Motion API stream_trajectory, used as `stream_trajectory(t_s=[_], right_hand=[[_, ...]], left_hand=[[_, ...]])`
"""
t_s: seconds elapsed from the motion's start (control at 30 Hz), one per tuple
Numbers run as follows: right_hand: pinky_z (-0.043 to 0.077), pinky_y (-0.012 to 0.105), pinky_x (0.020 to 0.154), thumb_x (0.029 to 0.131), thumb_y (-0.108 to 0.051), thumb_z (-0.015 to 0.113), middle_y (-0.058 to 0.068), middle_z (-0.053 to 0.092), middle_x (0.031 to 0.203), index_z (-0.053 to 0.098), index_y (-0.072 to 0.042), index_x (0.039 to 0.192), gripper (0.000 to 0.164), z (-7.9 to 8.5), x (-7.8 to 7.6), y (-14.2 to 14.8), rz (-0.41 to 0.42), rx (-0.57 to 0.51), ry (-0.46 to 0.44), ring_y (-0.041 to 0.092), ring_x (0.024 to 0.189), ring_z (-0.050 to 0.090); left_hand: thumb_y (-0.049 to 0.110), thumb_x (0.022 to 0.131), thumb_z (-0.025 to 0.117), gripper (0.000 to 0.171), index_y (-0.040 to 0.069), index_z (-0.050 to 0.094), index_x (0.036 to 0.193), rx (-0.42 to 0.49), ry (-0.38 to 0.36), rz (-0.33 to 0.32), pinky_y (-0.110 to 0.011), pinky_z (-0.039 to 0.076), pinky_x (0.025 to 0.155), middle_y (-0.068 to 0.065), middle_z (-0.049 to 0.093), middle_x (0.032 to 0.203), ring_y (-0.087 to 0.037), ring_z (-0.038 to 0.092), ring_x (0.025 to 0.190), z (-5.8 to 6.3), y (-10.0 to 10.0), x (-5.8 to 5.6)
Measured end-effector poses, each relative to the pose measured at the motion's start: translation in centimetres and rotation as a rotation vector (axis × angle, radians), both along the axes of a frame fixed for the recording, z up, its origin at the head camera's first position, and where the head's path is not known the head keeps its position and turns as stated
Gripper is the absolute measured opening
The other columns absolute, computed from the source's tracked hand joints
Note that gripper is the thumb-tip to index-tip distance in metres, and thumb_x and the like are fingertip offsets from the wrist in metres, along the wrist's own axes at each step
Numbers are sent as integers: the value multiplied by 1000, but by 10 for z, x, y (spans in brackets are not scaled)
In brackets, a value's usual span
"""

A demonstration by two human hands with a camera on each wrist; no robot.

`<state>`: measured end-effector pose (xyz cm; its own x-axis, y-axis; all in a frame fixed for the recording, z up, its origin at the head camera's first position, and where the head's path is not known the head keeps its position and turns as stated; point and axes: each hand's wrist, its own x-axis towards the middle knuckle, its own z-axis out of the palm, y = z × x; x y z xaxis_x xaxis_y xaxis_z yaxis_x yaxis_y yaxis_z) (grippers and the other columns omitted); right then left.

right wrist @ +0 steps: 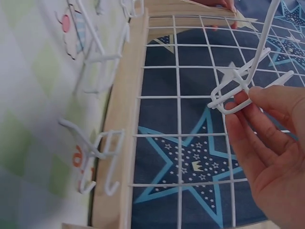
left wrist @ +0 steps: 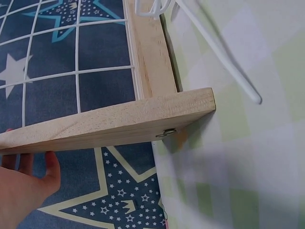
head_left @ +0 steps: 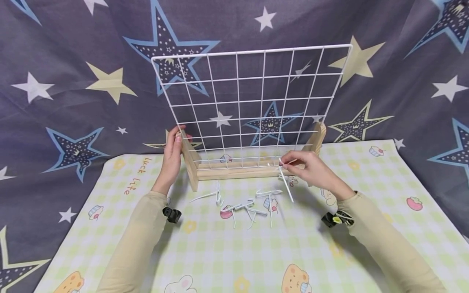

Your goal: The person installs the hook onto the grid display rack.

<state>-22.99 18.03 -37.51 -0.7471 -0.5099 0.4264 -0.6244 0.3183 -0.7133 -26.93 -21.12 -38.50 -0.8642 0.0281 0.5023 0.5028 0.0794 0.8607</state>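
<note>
A white wire grid panel [head_left: 263,77] stands upright in a wooden stand with a side post at each end. My left hand [head_left: 170,160] holds the upper part of the left side post [head_left: 189,162]. In the left wrist view, only part of that hand [left wrist: 28,188] shows, at the post's far end. My right hand [head_left: 311,169] pinches a white wire hook [right wrist: 238,90] between thumb and fingers, in front of the grid's lower right part. The hook's long arm points down towards the table in the head view.
Several more white wire hooks [head_left: 269,192] lie on the checked tablecloth [head_left: 220,252] before the stand's wooden crossbar [head_left: 238,175]. One loose hook [right wrist: 97,150] lies against the crossbar near the right hand. A dark star-patterned curtain [head_left: 234,24] hangs behind.
</note>
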Motion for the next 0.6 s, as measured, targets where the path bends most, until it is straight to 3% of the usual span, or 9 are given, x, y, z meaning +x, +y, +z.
stream_trajectory(t_s=[0.2,0.5,0.6], right_hand=[[55,30,77,85,12,65,16,68,98,69,4,96,14,10,-2,2,-27,-38,-8,32,86,67],[54,25,76,87,9,65,13,69,96,69,3,97,12,21,-10,2,-23,-54,34,18,87,66],[54,25,77,87,9,64,14,69,97,69,4,98,13,28,-12,0,-22,-64,39,15,88,66]], left_hand=[[26,107,29,43,0,37,140,-2,-3,5,-34,47,84,-25,53,114,-24,55,106,0,1,1],[13,107,24,39,-5,33,141,-3,-36,-8,-37,45,87,-35,47,118,-17,55,104,2,1,1],[13,107,25,39,-5,33,141,-2,-36,2,-35,45,85,-32,49,115,-25,54,105,3,1,0]])
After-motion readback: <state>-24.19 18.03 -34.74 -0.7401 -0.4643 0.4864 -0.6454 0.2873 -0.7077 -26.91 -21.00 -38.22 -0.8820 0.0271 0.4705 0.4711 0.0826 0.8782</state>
